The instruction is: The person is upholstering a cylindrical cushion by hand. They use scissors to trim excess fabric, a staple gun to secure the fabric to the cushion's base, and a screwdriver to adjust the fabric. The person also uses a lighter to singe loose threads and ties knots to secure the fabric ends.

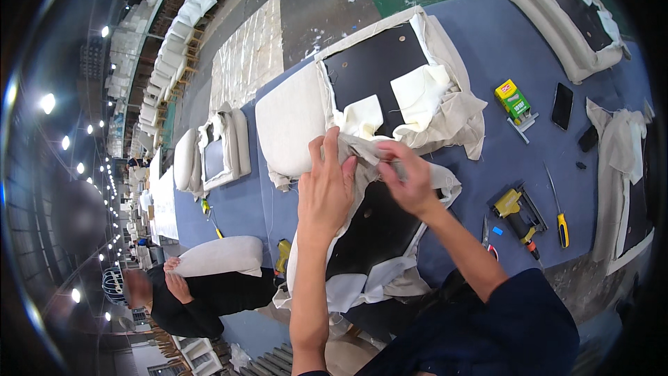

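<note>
Between my two hands bunches a fold of loose beige fabric (363,150), part of the cover of an upholstered piece with a black backing (376,226) lying in front of me. My left hand (324,191) holds the fold between thumb and fingers. From the other side, my right hand (409,179) pinches the same fabric, its fingertips partly hidden. Just beyond lies a second upholstered piece with a black panel (379,56) and loose white lining (421,97). A plump beige cushion (292,125) adjoins it on the left.
On the blue table (463,188) to the right are a staple gun (518,212), a yellow-handled screwdriver (562,230), scissors (487,237), a green-yellow box (513,99) and a phone (562,106). More upholstered pieces (567,24) lie around. At left, a person (209,296) handles a cushion (221,257).
</note>
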Available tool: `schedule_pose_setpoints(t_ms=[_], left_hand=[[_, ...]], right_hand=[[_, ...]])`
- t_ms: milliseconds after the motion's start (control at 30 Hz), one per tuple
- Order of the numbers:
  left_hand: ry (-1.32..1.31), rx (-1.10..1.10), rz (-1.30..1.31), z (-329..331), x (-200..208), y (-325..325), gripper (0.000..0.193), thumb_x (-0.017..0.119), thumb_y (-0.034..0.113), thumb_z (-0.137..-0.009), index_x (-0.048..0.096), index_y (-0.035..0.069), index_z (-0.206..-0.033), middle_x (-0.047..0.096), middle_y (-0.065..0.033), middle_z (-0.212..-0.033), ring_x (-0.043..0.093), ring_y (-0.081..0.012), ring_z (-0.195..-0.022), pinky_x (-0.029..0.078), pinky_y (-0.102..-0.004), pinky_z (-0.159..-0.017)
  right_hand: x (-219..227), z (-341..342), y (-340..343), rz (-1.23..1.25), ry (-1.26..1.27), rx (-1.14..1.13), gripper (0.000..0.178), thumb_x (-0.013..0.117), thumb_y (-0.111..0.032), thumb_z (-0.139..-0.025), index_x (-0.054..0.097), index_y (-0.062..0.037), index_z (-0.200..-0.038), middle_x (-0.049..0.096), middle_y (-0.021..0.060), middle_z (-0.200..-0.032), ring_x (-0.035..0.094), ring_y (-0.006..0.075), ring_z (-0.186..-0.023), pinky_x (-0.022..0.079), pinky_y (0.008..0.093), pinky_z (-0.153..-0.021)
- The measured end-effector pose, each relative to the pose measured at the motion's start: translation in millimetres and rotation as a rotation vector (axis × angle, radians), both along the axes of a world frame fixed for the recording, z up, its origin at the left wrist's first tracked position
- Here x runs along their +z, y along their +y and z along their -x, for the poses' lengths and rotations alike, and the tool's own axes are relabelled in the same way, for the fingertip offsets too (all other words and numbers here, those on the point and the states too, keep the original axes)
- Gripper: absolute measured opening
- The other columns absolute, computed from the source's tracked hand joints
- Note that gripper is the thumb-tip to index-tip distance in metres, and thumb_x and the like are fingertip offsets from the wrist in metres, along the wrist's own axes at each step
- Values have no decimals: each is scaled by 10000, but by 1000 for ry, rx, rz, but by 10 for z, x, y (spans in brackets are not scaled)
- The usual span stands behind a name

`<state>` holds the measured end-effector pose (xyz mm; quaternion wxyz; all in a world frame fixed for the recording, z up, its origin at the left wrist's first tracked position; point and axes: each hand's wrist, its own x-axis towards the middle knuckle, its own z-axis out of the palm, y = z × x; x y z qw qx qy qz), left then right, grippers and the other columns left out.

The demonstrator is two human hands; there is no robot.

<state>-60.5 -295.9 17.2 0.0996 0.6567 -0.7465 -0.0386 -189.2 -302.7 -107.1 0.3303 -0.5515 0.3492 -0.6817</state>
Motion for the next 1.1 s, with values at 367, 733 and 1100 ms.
schedule_pose_setpoints(t_ms=[367, 733, 1100], left_hand=[[-31, -168, 273, -129, -58, 152, 649, 577, 234, -990, 278, 63, -1540, 541, -259, -1281, 633, -475, -987, 505, -529, -847], [86, -116, 326, -45, -195, 163, 702, 610, 332, -970, 299, 76, -1544, 575, -213, -1111, 663, -385, -703, 547, -466, -641], [74, -78, 314, -29, -163, 305, 460, 594, 336, -979, 447, 154, -1376, 596, -181, -1059, 672, -394, -709, 552, -490, -642]], right_hand=[[-2164, 2081, 2089, -843, 1157, -370, 887, 770, -5, -676, 391, -76, -1475, 487, 201, -1254, 483, 404, -1212, 421, 480, -1013], [-2063, 2678, 1203, -1010, 1053, 138, 621, 801, -270, -752, 537, -33, -1262, 706, 202, -1089, 709, 372, -960, 559, 444, -835], [696, 1068, 585, -457, 148, 328, 128, 732, -61, -883, 654, -22, -977, 589, -24, -739, 530, 73, -612, 413, 251, -541]])
